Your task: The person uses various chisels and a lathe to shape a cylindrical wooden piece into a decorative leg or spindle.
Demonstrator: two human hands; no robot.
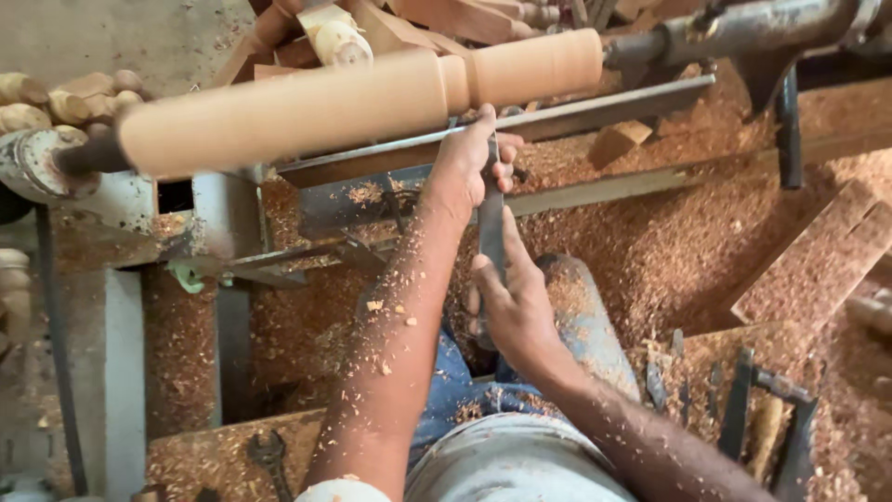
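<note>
A long round wooden workpiece [353,98] is mounted across a lathe, with a turned groove and collar near its right end. My left hand [469,167] presses a flat steel chisel [491,228] onto the metal tool rest [576,116], just below the groove. My right hand [511,307] grips the chisel's lower end, close to my lap. The chisel tip is hidden behind my left fingers. Wood chips cover my left forearm.
The lathe headstock [42,163] sits at left, the tailstock [743,33] at upper right. Sawdust [669,251] blankets the floor. Spare chisels [743,409] lie at lower right, a spanner [269,455] at lower left. Turned wooden pieces [65,98] are stacked behind.
</note>
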